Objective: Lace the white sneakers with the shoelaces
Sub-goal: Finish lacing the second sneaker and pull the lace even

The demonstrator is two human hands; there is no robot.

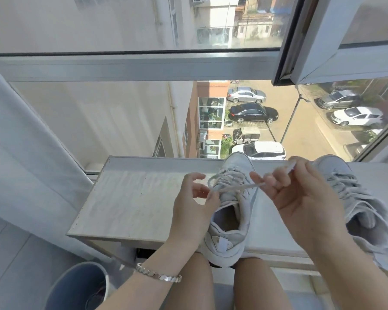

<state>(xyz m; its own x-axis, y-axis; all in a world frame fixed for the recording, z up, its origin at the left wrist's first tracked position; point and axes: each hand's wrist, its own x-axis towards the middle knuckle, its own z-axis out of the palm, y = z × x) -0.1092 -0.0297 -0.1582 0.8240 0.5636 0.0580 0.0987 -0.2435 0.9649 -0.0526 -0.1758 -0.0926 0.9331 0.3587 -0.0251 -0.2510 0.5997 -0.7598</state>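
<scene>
2 white sneakers sit on a pale tabletop (132,198) that runs along the foot of a large window (130,66), both with toes pointing far, toward the glass. The left sneaker (227,241) lies between the person's hands, its heel hanging just over the near edge of the tabletop above the person's bare legs (188,285). The right sneaker (367,211) rests well to the right, partly behind the right wrist, with laces already crossing its front. A white shoelace (235,188) stretches almost level above the left sneaker's opening, running from one hand to the other. The left hand (193,204) pinches the shoelace between thumb and forefinger at its left end, with the other fingers spread loosely upward. The right hand (300,198) is palm up with its fingers curled round the shoelace, and the free tip sticks up past them on the far side. A silver bracelet (158,275) circles the left wrist. A bucket (76,285) stands on the floor at near left, below the tabletop, and a pale curtain (20,153) hangs along the left. Through the glass, far below, parked cars (253,113) line a paved yard.
</scene>
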